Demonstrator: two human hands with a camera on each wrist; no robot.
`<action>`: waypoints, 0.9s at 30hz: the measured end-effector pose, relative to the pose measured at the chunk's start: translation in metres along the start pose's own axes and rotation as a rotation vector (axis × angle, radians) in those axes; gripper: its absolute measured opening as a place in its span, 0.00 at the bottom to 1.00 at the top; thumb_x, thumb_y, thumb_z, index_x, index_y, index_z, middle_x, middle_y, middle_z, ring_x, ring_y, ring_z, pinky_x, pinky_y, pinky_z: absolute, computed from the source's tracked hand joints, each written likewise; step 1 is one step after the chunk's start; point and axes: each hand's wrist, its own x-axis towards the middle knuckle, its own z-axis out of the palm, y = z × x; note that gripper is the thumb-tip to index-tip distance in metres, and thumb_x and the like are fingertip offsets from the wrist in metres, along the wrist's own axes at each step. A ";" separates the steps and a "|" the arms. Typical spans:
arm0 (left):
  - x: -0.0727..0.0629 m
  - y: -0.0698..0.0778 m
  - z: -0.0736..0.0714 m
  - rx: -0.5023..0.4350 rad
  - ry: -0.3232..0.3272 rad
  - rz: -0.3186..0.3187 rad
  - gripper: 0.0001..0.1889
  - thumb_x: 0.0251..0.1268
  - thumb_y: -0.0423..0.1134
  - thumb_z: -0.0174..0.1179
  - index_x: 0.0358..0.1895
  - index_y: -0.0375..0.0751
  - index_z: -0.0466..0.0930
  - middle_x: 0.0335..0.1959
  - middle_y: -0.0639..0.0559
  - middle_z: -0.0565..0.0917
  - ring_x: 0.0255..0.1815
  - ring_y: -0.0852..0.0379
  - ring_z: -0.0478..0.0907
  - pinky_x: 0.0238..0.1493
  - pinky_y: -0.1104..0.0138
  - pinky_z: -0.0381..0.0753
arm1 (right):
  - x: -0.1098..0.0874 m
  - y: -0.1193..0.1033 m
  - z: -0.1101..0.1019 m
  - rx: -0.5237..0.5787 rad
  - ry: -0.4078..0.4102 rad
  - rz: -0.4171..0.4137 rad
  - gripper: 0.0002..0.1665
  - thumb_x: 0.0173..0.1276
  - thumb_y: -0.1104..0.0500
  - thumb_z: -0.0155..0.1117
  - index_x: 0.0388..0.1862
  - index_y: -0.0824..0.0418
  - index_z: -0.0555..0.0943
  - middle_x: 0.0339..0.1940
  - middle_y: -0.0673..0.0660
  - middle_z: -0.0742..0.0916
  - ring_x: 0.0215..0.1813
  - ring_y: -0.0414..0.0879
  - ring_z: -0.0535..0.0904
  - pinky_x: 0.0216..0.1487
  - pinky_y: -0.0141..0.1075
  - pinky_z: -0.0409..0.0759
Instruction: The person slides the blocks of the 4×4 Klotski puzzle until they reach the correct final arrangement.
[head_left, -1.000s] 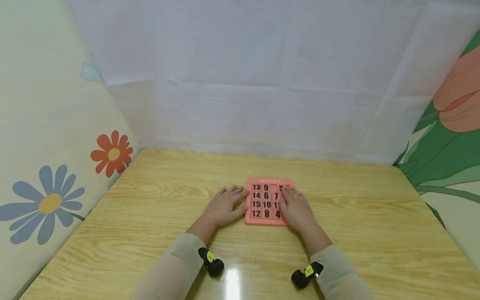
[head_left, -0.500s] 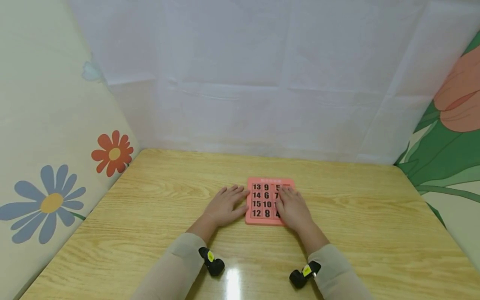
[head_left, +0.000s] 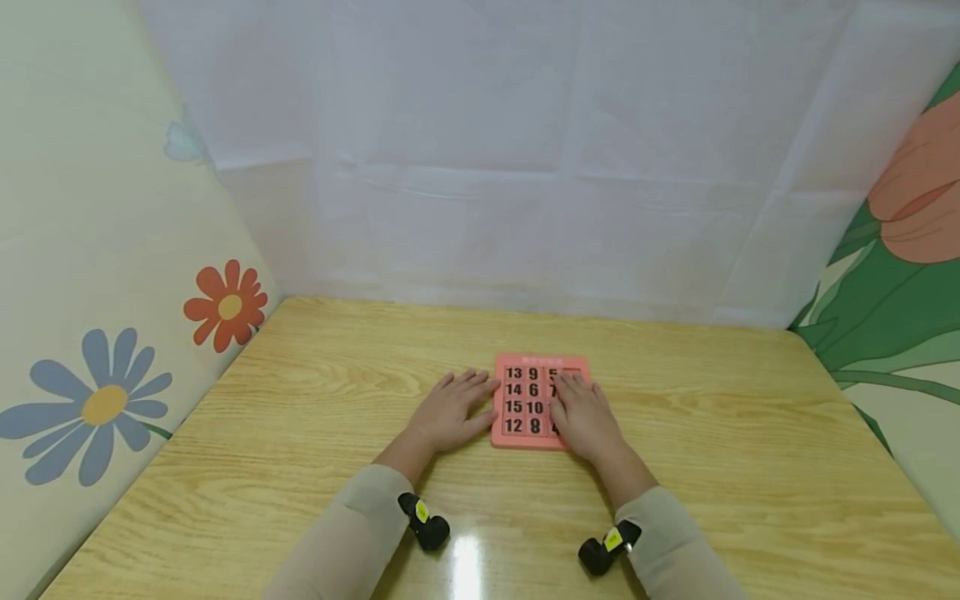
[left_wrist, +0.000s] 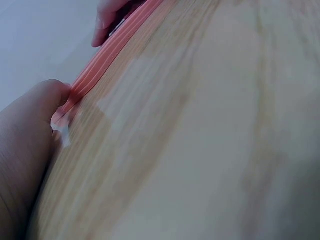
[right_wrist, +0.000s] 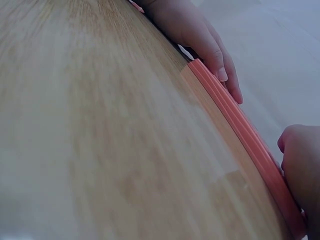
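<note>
A pink number slide puzzle [head_left: 525,443] lies flat on the table, its tiles printed with black numbers. At its left side rests my left hand [head_left: 452,412], fingers fairly straight; in the left wrist view the thumb [left_wrist: 55,92] touches the pink frame [left_wrist: 107,57]. My right hand [head_left: 588,419] lies over the right-hand columns and hides several tiles. Its fingertips are on the tile 5 [head_left: 553,373] and the tile 7 just below. The top row shows 13, 9 and 5, with a bare slot in the right corner.
The wood-grain table [head_left: 360,350] carries the puzzle near its middle. A white cloth [head_left: 465,167] hangs behind it. Flower-printed panels stand at left and right. A small black wrist camera [head_left: 431,529] sits on the left sleeve, another black camera [head_left: 597,556] on the right.
The tile 5 has slid left to sit beside the 9, so the bare slot is now in the top right corner. My right hand has shifted slightly left; the left hand stays put.
</note>
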 end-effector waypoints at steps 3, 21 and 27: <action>0.000 0.000 0.000 0.001 0.000 0.000 0.31 0.73 0.56 0.46 0.75 0.49 0.63 0.76 0.46 0.63 0.79 0.44 0.55 0.80 0.47 0.49 | 0.000 0.000 -0.001 -0.005 -0.006 -0.007 0.32 0.79 0.49 0.38 0.75 0.63 0.63 0.78 0.60 0.66 0.80 0.58 0.54 0.81 0.55 0.47; 0.000 0.002 -0.001 -0.006 0.006 0.006 0.31 0.73 0.57 0.47 0.74 0.48 0.64 0.76 0.46 0.64 0.79 0.43 0.56 0.80 0.46 0.50 | -0.003 0.002 -0.003 0.064 -0.011 0.011 0.33 0.80 0.49 0.38 0.77 0.62 0.59 0.79 0.60 0.63 0.81 0.57 0.52 0.82 0.53 0.44; -0.001 0.002 -0.002 -0.009 0.010 0.001 0.31 0.73 0.56 0.48 0.74 0.48 0.64 0.76 0.46 0.64 0.79 0.43 0.56 0.79 0.46 0.50 | -0.010 0.014 -0.008 0.075 0.019 -0.005 0.33 0.79 0.50 0.39 0.76 0.64 0.60 0.78 0.62 0.65 0.80 0.57 0.55 0.81 0.51 0.49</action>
